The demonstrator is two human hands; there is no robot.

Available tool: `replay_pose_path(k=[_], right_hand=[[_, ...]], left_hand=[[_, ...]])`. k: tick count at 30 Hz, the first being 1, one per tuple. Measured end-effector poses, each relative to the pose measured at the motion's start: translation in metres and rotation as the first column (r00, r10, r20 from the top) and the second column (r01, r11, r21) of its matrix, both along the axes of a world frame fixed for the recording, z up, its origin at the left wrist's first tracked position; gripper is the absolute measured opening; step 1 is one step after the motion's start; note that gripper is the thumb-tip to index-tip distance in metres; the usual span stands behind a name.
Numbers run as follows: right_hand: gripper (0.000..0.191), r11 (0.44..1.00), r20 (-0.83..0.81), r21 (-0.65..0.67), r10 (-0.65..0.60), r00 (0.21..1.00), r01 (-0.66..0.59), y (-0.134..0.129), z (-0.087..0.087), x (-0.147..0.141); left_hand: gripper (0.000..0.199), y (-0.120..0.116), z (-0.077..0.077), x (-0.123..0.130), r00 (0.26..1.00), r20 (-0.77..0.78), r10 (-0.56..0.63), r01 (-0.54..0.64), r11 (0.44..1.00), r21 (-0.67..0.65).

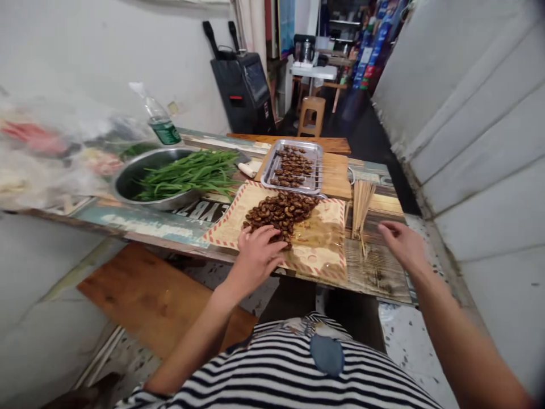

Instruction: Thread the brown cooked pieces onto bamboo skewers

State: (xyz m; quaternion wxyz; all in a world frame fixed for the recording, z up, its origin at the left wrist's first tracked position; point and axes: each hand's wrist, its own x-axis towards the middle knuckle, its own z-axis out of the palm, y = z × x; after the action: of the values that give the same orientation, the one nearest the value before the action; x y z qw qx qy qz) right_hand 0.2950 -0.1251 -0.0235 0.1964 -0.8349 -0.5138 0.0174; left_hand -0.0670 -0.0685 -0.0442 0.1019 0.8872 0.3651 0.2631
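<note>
My left hand (260,253) rests on the near edge of a pile of glossy brown pieces that look like insect nymphs or pupae (283,210). Its fingers are spread and touch the pile. The pile lies on a wet paper sheet (327,241) with a red striped border. Just right of a bundle of thin wooden skewers (363,204), my right hand (402,244) hovers at the table's right side. Its thumb and forefinger look slightly apart, with nothing visible between them; the other fingers are hidden. Behind the pile, a metal tray (317,187) holds several filled skewers (293,165).
A steel bowl (123,182) of long green vegetables (187,176) stands left on the worn wooden table (140,224). Behind it are a green-labelled bottle (165,130) and plastic bags (38,165). A wooden board (336,176) lies under the tray. A white wall (481,113) runs along the right.
</note>
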Motion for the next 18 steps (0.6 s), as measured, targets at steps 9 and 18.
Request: replay_pose_path(k=[9, 18], right_hand=[[0.030, 0.963, -0.189, -0.236, -0.177, 0.966, 0.130, 0.069, -0.020, 0.010], [0.026, 0.943, -0.440, -0.301, -0.268, 0.857, 0.140, 0.099, -0.026, 0.029]], left_hand=[[0.022, 0.018, 0.003, 0.021, 0.988, -0.030, -0.153, 0.153, 0.988, -0.016], [0.023, 0.036, 0.001, 0.034, 0.976, -0.050, -0.213, 0.207, 0.973, -0.103]])
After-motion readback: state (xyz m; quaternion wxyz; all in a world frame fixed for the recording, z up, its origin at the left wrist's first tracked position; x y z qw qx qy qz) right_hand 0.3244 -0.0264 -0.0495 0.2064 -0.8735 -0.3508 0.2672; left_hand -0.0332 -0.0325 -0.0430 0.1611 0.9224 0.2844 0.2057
